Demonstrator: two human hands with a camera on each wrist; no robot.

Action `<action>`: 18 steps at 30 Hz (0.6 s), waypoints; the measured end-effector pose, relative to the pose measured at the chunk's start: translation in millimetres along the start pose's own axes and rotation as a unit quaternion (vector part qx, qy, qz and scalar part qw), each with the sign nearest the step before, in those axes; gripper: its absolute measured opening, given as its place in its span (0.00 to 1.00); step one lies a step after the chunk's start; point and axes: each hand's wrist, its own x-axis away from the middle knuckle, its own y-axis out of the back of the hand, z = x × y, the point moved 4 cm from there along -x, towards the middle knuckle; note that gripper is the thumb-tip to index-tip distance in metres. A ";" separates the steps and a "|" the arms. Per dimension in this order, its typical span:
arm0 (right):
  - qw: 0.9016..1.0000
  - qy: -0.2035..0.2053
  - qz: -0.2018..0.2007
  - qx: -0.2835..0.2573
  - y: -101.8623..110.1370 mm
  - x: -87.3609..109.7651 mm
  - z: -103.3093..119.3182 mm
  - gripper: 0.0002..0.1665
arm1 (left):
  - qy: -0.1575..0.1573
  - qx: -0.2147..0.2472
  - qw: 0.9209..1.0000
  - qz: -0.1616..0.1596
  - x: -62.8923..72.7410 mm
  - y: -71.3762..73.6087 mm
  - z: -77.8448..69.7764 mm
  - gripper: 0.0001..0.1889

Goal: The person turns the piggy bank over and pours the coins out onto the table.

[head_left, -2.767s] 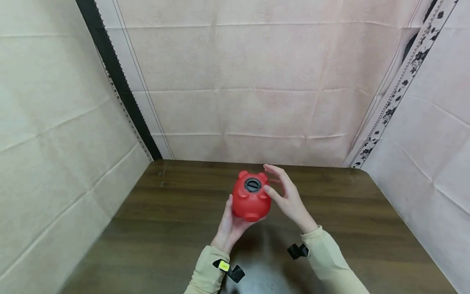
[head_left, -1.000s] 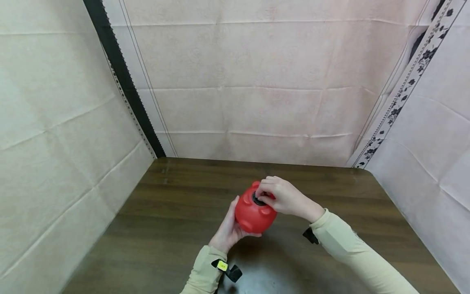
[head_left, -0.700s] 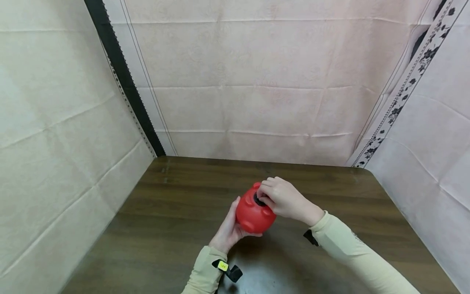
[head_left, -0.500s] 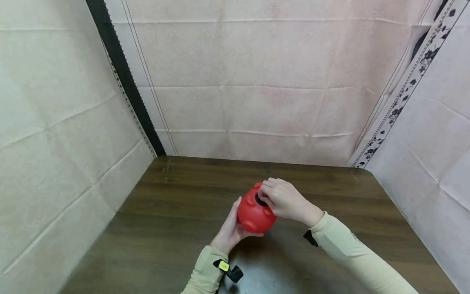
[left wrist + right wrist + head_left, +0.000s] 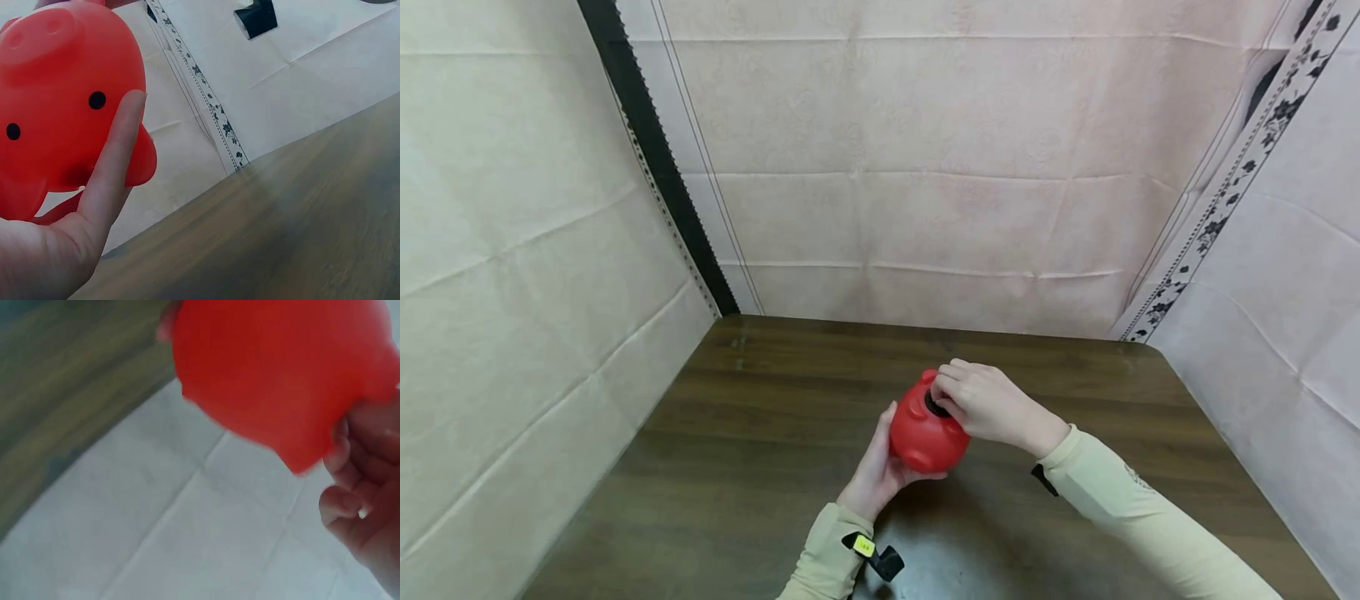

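A red piggy bank point(image 5: 925, 442) is held above the table in my left hand point(image 5: 876, 479), tilted with its underside and stubby feet facing up. In the left wrist view, the piggy bank point(image 5: 62, 94) shows a snout and two black eyes, with a finger of my left hand point(image 5: 78, 231) lying along its side. My right hand point(image 5: 988, 404) bends over the round black plug point(image 5: 935, 406) in the belly, thumb and fingertips pinching at it and partly covering it. The right wrist view shows the curled fingers of my right hand point(image 5: 375, 481) at the bank's edge.
Below the hands is a dark wooden table point(image 5: 760, 433). Pale cloth hangs behind it point(image 5: 925, 167) and on both sides, with a flower-patterned border point(image 5: 1225, 200) at right and a black strip point(image 5: 655, 150) at left.
My right hand has gone from spread beside the piggy bank to pinching at the plug. The bank has tilted and come slightly lower; lately both hands have shifted a little right.
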 end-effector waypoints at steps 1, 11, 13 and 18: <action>1.000 0.008 -0.004 0.002 1.0 -0.1 -0.8 0.09 | -0.001 0.001 1.000 -0.003 -0.1 0.3 0.1 0.35; 0.995 0.068 0.006 0.071 -2.9 1.5 0.2 0.12 | 0.010 -0.003 1.000 -0.016 -2.3 1.4 7.0 0.37; 0.995 0.058 0.006 0.076 -1.6 1.8 -0.3 0.12 | 0.011 -0.002 1.000 -0.014 -3.2 2.0 7.5 0.36; 0.996 0.045 -0.010 0.071 4.2 0.3 -2.7 0.13 | 0.011 0.000 1.000 -0.018 -3.5 5.7 10.7 0.36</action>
